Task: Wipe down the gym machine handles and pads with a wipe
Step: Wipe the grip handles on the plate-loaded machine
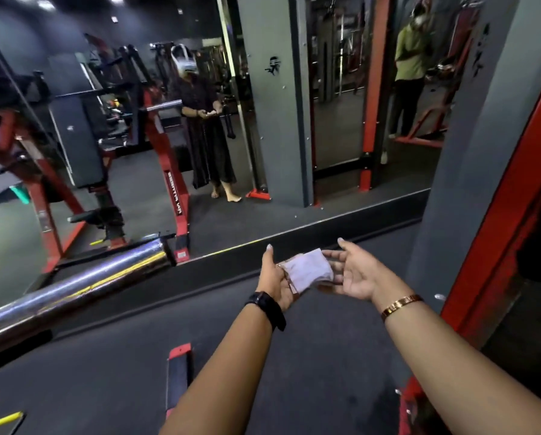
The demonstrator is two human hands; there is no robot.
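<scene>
Open floor (325,356) ahead — chrome bar (74,287) left, red frame (498,215) right.

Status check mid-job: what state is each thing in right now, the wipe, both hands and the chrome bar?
wipe: folded, held up between both hands, touching no machine.
left hand: fingers curled under the wipe, holding it.
right hand: palm up, fingers straight, touching the wipe's edge.
chrome bar: untouched, no hand on it.
</scene>
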